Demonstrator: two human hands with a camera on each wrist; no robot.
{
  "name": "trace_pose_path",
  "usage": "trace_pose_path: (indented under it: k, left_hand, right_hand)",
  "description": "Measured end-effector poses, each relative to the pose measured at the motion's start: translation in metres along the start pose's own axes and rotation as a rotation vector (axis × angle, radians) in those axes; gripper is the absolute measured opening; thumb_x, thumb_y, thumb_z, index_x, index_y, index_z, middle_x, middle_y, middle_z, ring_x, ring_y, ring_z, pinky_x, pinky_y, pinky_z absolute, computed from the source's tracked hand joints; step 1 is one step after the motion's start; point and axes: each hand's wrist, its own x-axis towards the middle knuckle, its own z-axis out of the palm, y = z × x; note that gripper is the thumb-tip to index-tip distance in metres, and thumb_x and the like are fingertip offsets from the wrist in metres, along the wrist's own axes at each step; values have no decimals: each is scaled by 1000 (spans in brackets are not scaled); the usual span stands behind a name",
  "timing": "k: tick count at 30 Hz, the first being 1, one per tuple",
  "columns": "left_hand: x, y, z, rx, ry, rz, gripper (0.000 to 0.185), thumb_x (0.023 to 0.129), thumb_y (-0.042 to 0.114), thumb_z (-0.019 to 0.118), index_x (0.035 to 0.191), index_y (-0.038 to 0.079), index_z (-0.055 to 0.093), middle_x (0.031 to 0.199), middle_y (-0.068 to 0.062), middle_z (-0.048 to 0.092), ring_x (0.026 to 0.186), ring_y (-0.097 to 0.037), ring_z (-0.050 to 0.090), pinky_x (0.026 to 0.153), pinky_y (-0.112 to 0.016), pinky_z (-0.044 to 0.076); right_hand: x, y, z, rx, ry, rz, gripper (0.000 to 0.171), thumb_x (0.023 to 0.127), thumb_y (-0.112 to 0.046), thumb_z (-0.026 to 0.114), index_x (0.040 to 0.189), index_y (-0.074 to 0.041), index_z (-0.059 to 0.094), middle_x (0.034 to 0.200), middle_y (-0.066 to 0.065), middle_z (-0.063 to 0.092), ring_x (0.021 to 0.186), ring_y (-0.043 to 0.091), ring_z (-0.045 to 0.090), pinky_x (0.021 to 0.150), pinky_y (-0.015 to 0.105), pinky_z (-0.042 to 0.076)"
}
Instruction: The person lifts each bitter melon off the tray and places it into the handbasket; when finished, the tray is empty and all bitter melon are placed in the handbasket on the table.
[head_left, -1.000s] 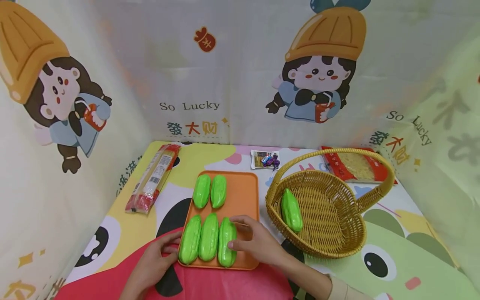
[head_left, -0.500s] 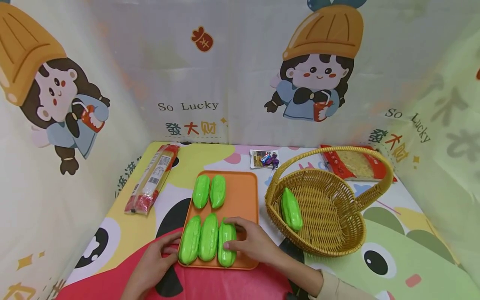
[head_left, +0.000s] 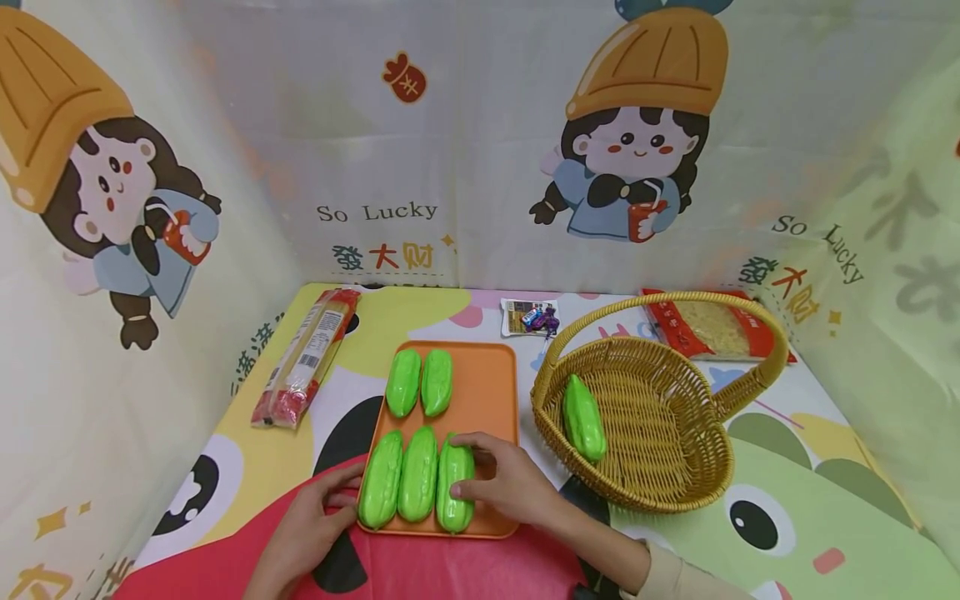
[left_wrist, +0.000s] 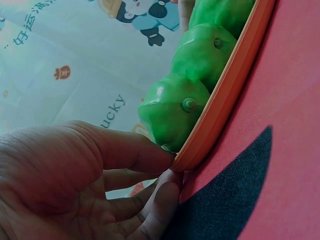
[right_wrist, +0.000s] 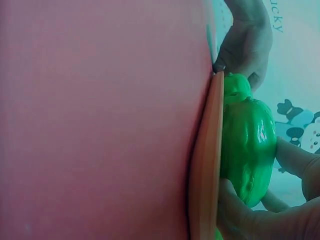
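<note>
Green gourd (head_left: 454, 487) gripped by right hand (head_left: 510, 483), left hand (head_left: 311, 525) pinching orange tray (head_left: 487, 392); backdrop reads "So Lucky".

I see open tray (head_left: 487, 392) surface right of the two far gourds (head_left: 420, 383), wide enough for a hand to come down. The near row of three gourds (head_left: 416, 479) lies packed side by side, touching, so no finger fits between them. My right hand (head_left: 510, 483) covers the near right corner; my left hand (head_left: 315, 521) blocks the near left edge. The basket (head_left: 675, 492) stands close right of the tray, its arched handle (head_left: 675, 308) barring a low sideways sweep. The noodle packet (head_left: 303, 358) lies well off left, leaving cloth free between
</note>
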Motion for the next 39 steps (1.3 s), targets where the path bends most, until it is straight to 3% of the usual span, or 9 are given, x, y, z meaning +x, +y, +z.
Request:
trace_pose_path:
  k: [7, 11, 16, 22, 25, 32, 39]
  left_hand:
    - [1, 3, 0, 16, 0, -27, 52, 85, -9, 60, 136, 1, 57, 117, -8, 64, 94, -20, 63, 75, -29, 52]
    - [-1, 5, 0, 23, 5, -21, 52, 84, -9, 61, 136, 1, 57, 116, -7, 64, 93, -20, 63, 75, -29, 52]
    - [-2, 4, -1, 36, 10, -13, 53, 84, -9, 61, 136, 2, 58, 114, -7, 65, 92, -19, 63, 76, -28, 51]
    - [0, 6, 0, 43, 11, -22, 52, 85, -9, 61, 135, 3, 58, 113, -7, 65, 92, -19, 63, 76, -28, 52]
    - [1, 6, 1, 44, 8, -33, 52, 85, -8, 61, 136, 2, 58, 113, -7, 64, 92, -19, 63, 76, -28, 52]
    - [0, 4, 0, 62, 9, -33, 51, 86, -7, 62, 136, 1, 56, 114, -6, 64, 93, -18, 63, 75, -28, 52]
    - [1, 1, -1, 58, 3, -23, 51, 86, -8, 63, 137, -1, 55, 115, -7, 64, 92, -18, 63, 75, -28, 52]
  right_hand:
    - [-12, -14, -14, 127, -26, 33, 54, 84, -28, 80, 134, -27, 60, 135, -4, 57, 123, 30, 54, 94, 48, 47]
    - [-19, -19, -23, 245, -64, 22, 55, 86, -23, 78, 137, -24, 58, 141, -4, 52, 127, 29, 50, 93, 39, 48]
    - [-30, -29, -38, 275, -64, 26, 57, 86, -24, 79, 138, -24, 57, 144, -4, 49, 128, 29, 49, 92, 37, 49]
    - [-45, -39, -66, 367, -39, -50, 58, 86, -8, 76, 139, -11, 54, 145, 11, 46, 127, 34, 49, 93, 38, 50]
    - [-53, -42, -84, 342, -8, -76, 57, 86, -4, 75, 139, -7, 53, 141, 17, 48, 123, 37, 52, 93, 38, 49]
    - [-73, -40, -131, 225, 69, -60, 57, 87, -5, 75, 140, -8, 53, 141, 16, 49, 118, 35, 58, 88, 39, 52]
    - [-83, -16, -174, 24, 153, 6, 57, 87, -14, 76, 140, -17, 55, 141, 5, 51, 121, 32, 56, 88, 32, 52]
